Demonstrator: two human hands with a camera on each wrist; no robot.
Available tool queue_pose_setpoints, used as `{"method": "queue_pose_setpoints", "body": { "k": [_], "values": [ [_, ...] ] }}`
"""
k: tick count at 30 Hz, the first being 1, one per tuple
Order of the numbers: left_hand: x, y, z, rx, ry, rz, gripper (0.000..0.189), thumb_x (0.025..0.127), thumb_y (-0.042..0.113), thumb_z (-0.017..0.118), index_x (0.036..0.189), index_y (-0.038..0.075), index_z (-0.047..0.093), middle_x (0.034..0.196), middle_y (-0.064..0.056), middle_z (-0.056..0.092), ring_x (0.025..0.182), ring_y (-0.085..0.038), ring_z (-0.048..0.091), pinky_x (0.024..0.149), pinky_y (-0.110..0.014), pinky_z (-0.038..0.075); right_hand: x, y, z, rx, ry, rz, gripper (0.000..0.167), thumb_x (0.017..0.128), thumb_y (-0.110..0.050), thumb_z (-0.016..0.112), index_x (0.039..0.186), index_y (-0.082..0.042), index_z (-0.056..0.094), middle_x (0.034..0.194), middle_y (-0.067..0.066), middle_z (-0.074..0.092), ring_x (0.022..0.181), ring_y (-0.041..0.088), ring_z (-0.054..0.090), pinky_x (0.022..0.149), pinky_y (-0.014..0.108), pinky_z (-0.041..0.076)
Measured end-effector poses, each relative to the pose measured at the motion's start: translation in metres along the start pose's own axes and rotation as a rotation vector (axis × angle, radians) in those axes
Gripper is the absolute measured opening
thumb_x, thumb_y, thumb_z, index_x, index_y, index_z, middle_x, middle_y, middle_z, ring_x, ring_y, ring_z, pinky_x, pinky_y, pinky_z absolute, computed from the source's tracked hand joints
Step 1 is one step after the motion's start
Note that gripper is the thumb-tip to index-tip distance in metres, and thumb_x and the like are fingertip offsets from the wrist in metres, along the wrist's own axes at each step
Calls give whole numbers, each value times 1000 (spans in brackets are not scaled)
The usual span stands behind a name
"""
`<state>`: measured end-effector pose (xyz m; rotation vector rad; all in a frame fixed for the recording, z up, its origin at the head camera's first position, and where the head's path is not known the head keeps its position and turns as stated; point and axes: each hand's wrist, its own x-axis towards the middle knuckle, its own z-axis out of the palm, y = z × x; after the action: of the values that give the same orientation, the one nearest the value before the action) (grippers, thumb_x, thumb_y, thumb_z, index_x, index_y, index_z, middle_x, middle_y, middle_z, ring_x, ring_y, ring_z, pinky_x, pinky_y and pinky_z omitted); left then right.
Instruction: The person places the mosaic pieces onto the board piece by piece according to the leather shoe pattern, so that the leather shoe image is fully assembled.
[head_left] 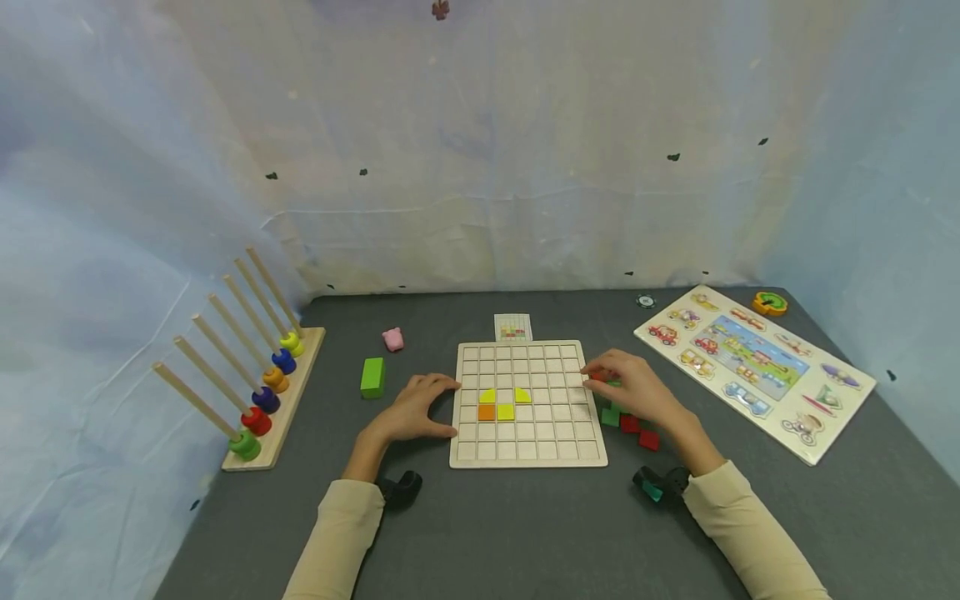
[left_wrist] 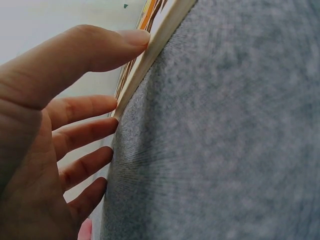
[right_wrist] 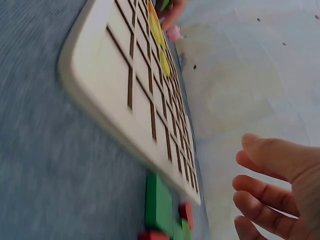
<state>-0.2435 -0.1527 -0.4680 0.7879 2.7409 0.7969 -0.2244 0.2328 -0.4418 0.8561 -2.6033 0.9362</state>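
A pale wooden grid board (head_left: 528,452) lies flat on the dark table. My left hand (head_left: 412,410) touches its left edge with thumb and fingertips spread along the rim; the left wrist view shows them against the board's side (left_wrist: 165,37). On the board sit an orange square (head_left: 487,412), a yellow square (head_left: 506,412) and two yellow curved pieces, one (head_left: 522,396) standing apart. My right hand (head_left: 630,385) hovers by the right edge, over loose red and green tiles (head_left: 611,417). No piece shows between its loosely bent fingers (right_wrist: 265,192) in the right wrist view.
A small pattern card (head_left: 513,327) lies behind the board. To the left stand a peg rack with coloured rings (head_left: 292,417), a green block (head_left: 372,377) and a pink pig figure (head_left: 393,338). Rightward are a picture puzzle (head_left: 750,371), a round chip (head_left: 646,301) and an orange-green toy (head_left: 769,303).
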Motion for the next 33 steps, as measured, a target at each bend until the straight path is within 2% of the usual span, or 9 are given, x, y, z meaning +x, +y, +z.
{"method": "queue_pose_setpoints", "body": {
  "k": [8, 15, 25, 33],
  "values": [
    [0, 1, -1, -8, -3, -12, 75, 71, 40, 79, 135, 18, 48, 139, -4, 41, 124, -28, 32, 100, -51, 30, -18, 21, -12, -45, -19, 28, 21, 83, -10, 70, 103, -5, 69, 96, 9, 63, 82, 22, 60, 71, 41, 51],
    [0, 1, -1, -1, -6, -9, 74, 72, 39, 78, 135, 18, 48, 139, -5, 41, 124, -28, 32, 100, -51, 30, -29, 33, -16, -68, -28, 43, 22, 81, -6, 70, 103, -5, 69, 95, 8, 62, 79, 20, 55, 71, 41, 49],
    [0, 1, -1, -3, -4, -10, 73, 71, 38, 79, 135, 18, 48, 139, -5, 42, 124, -28, 32, 100, -51, 30, -34, 37, -16, -71, -65, 59, 27, 81, -2, 70, 108, -3, 67, 97, 10, 62, 79, 21, 55, 68, 40, 47],
    [-1, 3, -2, -13, -4, -8, 73, 71, 39, 79, 134, 17, 49, 138, -5, 42, 123, -29, 33, 99, -52, 31, -35, 36, -19, -38, -141, 103, 27, 78, -12, 75, 103, -4, 67, 91, 5, 61, 79, 20, 55, 69, 36, 45]
  ]
}}
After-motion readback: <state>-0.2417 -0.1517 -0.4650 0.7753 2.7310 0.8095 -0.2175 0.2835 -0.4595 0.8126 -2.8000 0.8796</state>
